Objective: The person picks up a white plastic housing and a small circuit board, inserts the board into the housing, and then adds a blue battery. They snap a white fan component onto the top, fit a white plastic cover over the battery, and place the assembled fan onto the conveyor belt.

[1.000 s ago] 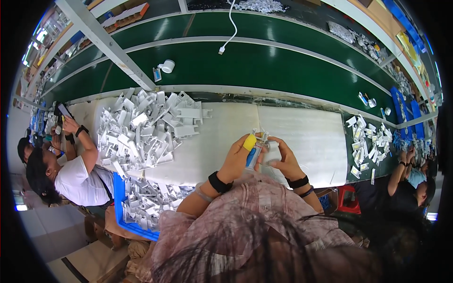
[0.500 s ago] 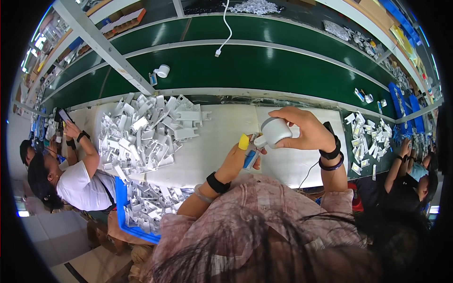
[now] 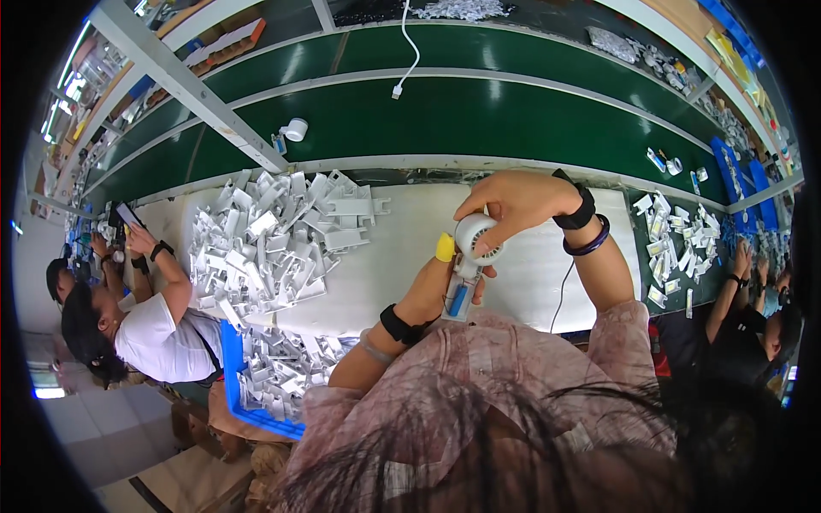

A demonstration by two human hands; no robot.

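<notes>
Right hand (image 3: 513, 201) raised over the white work surface (image 3: 393, 256), fingers curled down around the round white head of a small fan-like device (image 3: 475, 237); grip closed on it, black band and dark bangle at the wrist; a thin dark cord (image 3: 560, 295) hangs just beside the forearm. Left hand (image 3: 436, 286) below it, closed around the device's lower body, where a blue part (image 3: 458, 299) shows; a yellow cover sits on one fingertip (image 3: 445, 248); black band at that wrist too. The device is held between both hands, above the near edge of the surface.

Left of the hands, a big heap of white plastic parts (image 3: 274, 239) on the surface; more of them in a blue bin (image 3: 235, 376) below it. Beyond, a green conveyor belt (image 3: 479, 111) with a white cable end (image 3: 398, 90) hanging over it. A person in a white shirt (image 3: 158, 338) works at far left; another person in dark clothes (image 3: 753, 321) at far right, near scattered white pieces (image 3: 671, 252).
</notes>
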